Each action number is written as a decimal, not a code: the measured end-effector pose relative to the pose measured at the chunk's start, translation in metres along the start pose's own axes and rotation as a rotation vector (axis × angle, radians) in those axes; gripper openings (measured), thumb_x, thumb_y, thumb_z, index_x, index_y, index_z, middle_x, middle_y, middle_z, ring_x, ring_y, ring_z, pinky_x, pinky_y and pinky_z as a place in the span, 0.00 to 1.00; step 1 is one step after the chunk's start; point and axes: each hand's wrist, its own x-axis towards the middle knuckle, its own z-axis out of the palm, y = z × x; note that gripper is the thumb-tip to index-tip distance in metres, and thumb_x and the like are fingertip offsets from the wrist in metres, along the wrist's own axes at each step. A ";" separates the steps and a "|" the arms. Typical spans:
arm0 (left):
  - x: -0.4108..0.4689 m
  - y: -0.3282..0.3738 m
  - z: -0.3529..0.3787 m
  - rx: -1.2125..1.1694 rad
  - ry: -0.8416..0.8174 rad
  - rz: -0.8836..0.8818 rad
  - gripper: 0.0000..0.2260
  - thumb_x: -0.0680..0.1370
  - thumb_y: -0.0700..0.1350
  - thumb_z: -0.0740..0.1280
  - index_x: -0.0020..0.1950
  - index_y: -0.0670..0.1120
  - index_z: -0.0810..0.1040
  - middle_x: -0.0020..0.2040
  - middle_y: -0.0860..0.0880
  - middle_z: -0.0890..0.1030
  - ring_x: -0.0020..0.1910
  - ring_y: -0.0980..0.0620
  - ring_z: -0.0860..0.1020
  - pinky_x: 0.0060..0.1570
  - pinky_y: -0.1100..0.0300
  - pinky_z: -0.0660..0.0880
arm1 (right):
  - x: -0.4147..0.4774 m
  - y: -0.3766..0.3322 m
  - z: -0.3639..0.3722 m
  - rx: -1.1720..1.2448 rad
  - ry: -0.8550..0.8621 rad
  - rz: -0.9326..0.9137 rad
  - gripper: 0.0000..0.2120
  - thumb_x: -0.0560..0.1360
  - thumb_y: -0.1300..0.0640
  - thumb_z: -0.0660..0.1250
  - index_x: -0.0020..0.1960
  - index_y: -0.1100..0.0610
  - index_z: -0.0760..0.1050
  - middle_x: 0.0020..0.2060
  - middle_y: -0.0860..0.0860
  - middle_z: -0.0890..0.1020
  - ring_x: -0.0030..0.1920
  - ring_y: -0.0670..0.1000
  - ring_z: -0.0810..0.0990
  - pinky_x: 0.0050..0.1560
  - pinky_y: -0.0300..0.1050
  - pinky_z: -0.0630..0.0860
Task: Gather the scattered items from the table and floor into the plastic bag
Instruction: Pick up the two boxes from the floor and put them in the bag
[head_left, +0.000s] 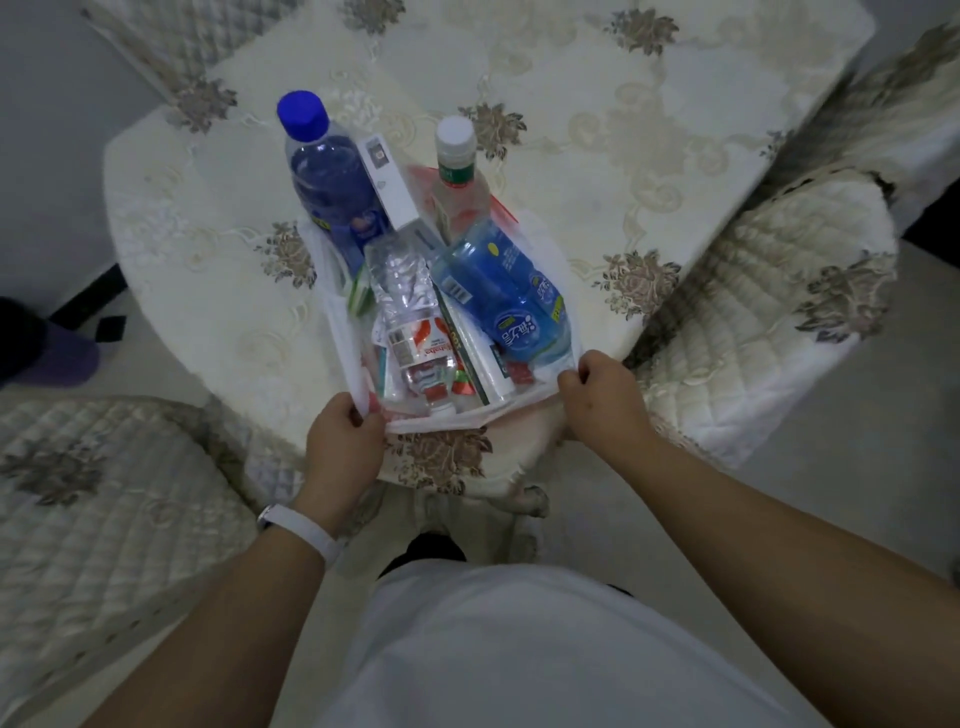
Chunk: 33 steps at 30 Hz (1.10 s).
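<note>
From the head view, the plastic bag (340, 332) sits on the near part of the desk (571, 78), which is covered with a cream cloth embroidered with flowers. The bag is thin, whitish and see-through, and its near edge stretches between the person's two hands.

The left hand (343, 441) has its grip narrow, with fingers and thumb pinching the bag's near left corner. The right hand (597, 395) does the same at the near right corner, its fingers curled over the plastic. A white wristband (306, 535) circles the left wrist.

Several things are gathered in the bag:
- A blue-capped bottle (317, 171) of bluish liquid rises at the far left.
- A white box (387, 182) lies just beside it.
- A white-capped bottle (457, 171) with a green label stands at the far right.
- A clear water bottle (410, 312) with a red and white label lies in the middle, its cap pointing toward the person.
- A blue bottle (504, 291) with printed labels lies slanted on the right side, touching the bag's wall.
- A white carton (480, 358) with a dark green edge lies between the two lying bottles.

Smaller packets underneath are too blurred to name.

A quilted chair (104, 493) stands to the left of the desk and another quilted chair (753, 338) to the right. The person's white shirt (519, 649) fills the bottom of the view.
</note>
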 end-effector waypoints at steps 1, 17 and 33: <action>-0.002 0.000 0.000 -0.005 0.013 -0.003 0.08 0.80 0.43 0.64 0.47 0.39 0.76 0.41 0.39 0.80 0.41 0.40 0.79 0.35 0.51 0.73 | 0.000 0.000 -0.001 0.003 -0.002 -0.005 0.15 0.76 0.56 0.62 0.33 0.56 0.63 0.29 0.52 0.69 0.35 0.57 0.71 0.35 0.47 0.62; -0.003 -0.001 0.004 0.583 -0.067 0.746 0.14 0.73 0.47 0.68 0.56 0.42 0.82 0.53 0.43 0.82 0.52 0.41 0.78 0.51 0.48 0.76 | -0.003 -0.007 0.007 -0.524 0.099 -0.708 0.10 0.70 0.52 0.66 0.43 0.59 0.75 0.38 0.55 0.77 0.38 0.58 0.75 0.32 0.49 0.72; 0.009 0.004 -0.007 0.504 -0.251 0.776 0.12 0.73 0.45 0.75 0.36 0.51 0.72 0.33 0.54 0.70 0.35 0.49 0.67 0.39 0.52 0.70 | 0.002 -0.029 -0.016 -0.269 -0.229 -0.139 0.07 0.74 0.54 0.66 0.45 0.58 0.75 0.39 0.51 0.74 0.44 0.55 0.79 0.35 0.42 0.66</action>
